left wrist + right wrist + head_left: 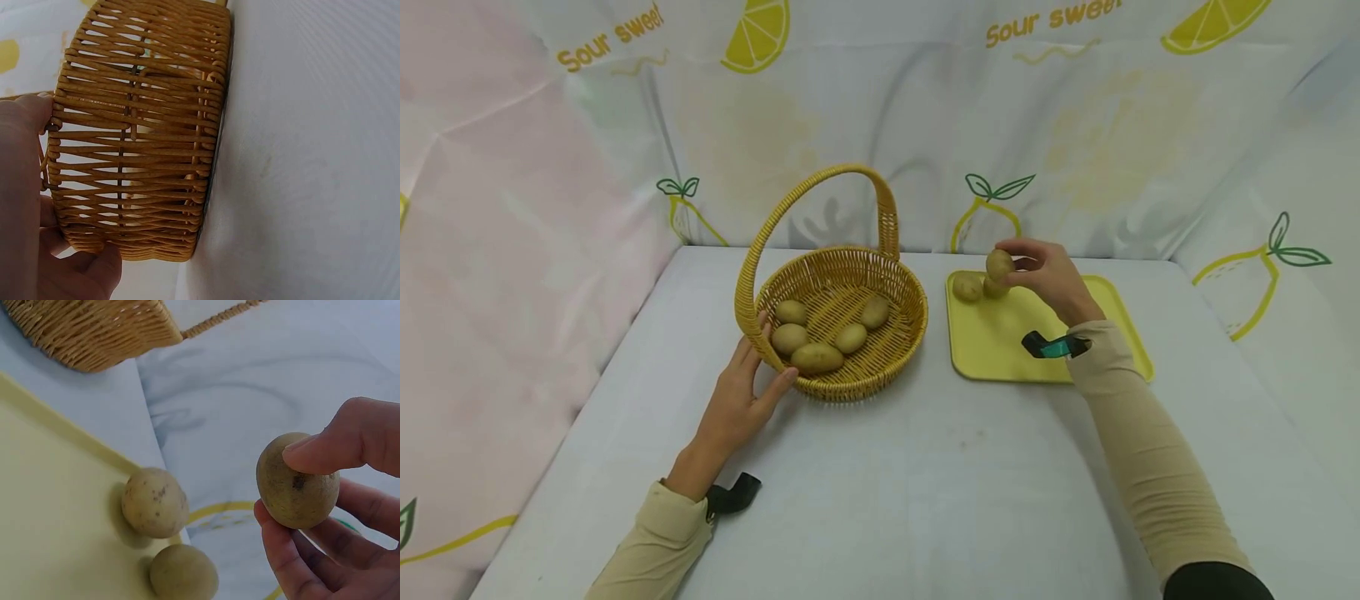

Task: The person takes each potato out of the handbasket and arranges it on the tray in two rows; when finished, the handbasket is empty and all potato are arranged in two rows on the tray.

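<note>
A potato (999,266) is pinched between the thumb and fingers of my right hand (1048,279), raised above the tray's back left corner. The right wrist view shows this potato (297,481) with a dark patch near the thumb. Two more potatoes, one at the left (967,287) and one partly hidden beneath the held one (995,288), lie on the yellow tray (1000,350). My left hand (741,400) grips the near left side of the wicker basket (865,385), beside the handle's base. Several potatoes (817,358) lie inside the basket.
The basket's tall arched handle (820,177) rises over its opening. A white cloth covers the table (880,500). Behind stands a white curtain (880,100) printed with lemons, close to the table's back edge.
</note>
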